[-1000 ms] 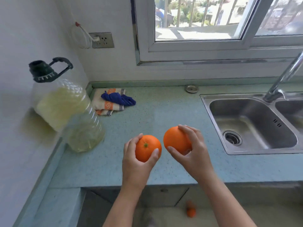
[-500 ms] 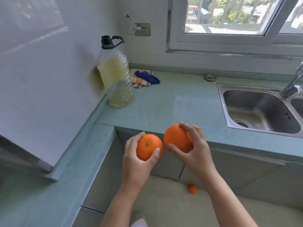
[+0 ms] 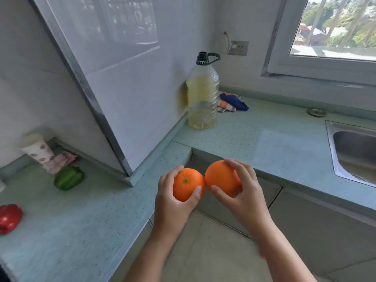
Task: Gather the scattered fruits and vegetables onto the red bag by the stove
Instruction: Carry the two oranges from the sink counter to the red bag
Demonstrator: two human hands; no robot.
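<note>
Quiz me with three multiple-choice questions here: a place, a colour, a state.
1. Where is the green pepper? A near the patterned cup on the counter; B in a bowl; C inside a drawer.
2. What colour is the leftmost pepper? A yellow; B red; C purple.
3. The left hand is: A flat and empty; B holding a knife; C gripping an orange.
Answers: A, it lies by the cup; B, plainly red; C, curled round the fruit.

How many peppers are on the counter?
2: a green pepper by the patterned cup, and a red pepper at the picture's left edge. More may lie out of view.
</note>
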